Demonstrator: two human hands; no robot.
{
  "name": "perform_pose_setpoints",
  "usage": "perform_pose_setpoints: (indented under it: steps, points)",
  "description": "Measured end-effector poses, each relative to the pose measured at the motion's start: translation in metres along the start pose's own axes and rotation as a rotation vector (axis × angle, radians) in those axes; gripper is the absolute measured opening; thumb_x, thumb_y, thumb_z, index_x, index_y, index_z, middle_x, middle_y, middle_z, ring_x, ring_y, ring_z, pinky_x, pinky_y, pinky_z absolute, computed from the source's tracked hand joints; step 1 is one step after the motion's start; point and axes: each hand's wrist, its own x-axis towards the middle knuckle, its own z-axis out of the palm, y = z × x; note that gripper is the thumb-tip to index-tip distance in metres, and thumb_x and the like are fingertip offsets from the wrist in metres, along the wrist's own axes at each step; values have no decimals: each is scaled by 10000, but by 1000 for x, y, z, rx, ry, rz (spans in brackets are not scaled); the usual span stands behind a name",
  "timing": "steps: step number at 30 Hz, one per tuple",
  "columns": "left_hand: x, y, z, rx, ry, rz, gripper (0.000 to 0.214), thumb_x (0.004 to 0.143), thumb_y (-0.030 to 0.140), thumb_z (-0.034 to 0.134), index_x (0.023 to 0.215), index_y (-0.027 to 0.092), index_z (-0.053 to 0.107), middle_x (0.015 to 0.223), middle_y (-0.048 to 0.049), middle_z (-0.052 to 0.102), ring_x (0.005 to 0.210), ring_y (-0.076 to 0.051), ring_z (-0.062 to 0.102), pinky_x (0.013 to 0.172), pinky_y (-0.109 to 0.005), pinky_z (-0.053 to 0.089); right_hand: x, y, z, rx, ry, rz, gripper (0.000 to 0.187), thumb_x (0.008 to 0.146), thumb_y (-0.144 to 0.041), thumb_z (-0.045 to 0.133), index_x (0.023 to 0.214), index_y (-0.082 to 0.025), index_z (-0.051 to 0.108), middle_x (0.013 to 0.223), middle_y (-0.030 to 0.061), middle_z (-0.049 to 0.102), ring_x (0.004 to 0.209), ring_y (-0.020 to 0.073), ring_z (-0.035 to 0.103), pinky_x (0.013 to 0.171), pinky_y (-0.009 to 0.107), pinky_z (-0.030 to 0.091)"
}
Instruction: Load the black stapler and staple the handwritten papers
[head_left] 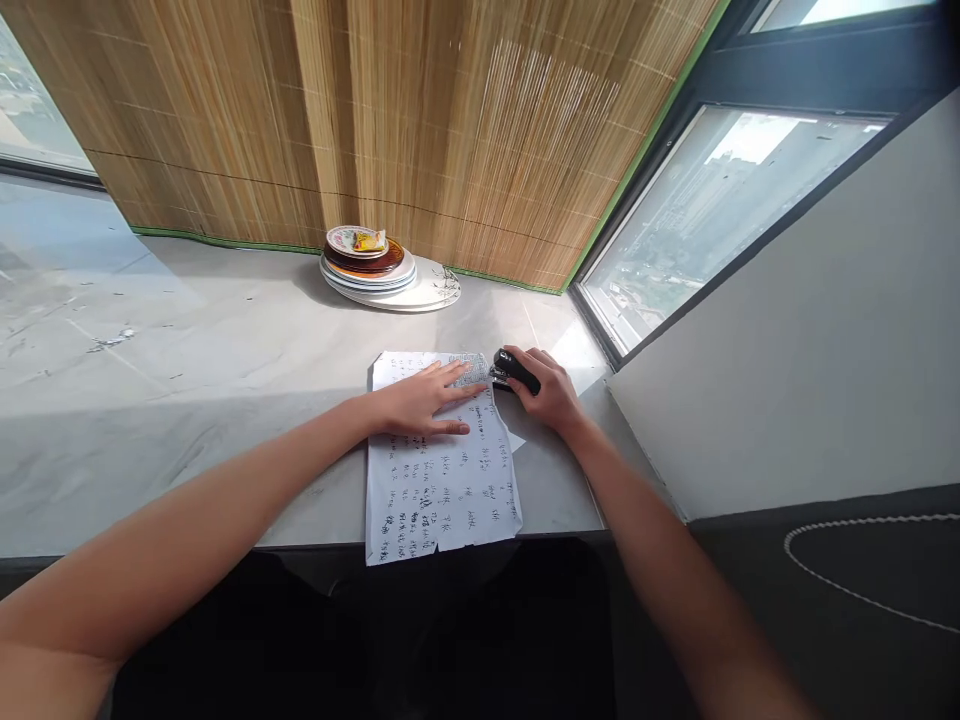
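Sheets of white paper (480,500) covered in handwriting lie on the counter, with their lower edge jutting past the counter's front. My left hand (427,400) rests flat on the upper part of the paper, fingers spread. At the paper's upper right edge, my right hand (551,390) is wrapped round a black stapler (517,370). The stapler's front end meets the paper's edge; whether the paper sits between its jaws I cannot tell. Some of the writing is hidden beneath my left hand.
A stack of plates (420,292) with a small yellow packet (367,241) on top stands at the back of the marble counter (187,350). Behind it hangs a bamboo blind (390,120). A window (675,210) and a white wall (795,350) bound the right side.
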Motion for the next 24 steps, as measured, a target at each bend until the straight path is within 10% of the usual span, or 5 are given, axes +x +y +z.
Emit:
perform_pose_setpoints:
  steps: [5,10,17,24]
  points:
    - [1,-14,-13,-219,495,-118,347,1006,322,512,1246,184,723,1425,-108,678,1331,-275,618,1153,-454,491,1,6,-3,-64,157,148,394,910,-308,706,1301,-266,693,1170,108,765,1063,343,706,923,496,578]
    - [1,-24,-22,-285,854,-244,257,921,214,492,933,185,747,1052,-78,697,990,-225,649,920,-352,555,3,-45,-13,-97,456,269,324,936,-305,651,1249,-228,675,1167,146,748,1052,339,699,893,496,582]
    - [-5,-54,-28,-504,1165,-234,166,803,194,562,764,191,723,893,-54,635,804,-195,562,700,-292,454,4,-165,57,141,96,333,308,938,-224,623,1244,-259,610,1184,89,728,1045,275,697,854,411,562]
    - [-11,-75,-33,-914,1276,-273,119,680,206,593,714,188,706,736,-20,586,634,-135,451,567,-231,366,-29,-124,35,88,39,404,307,956,-268,595,1263,-255,589,1242,117,686,1080,302,671,872,443,552]
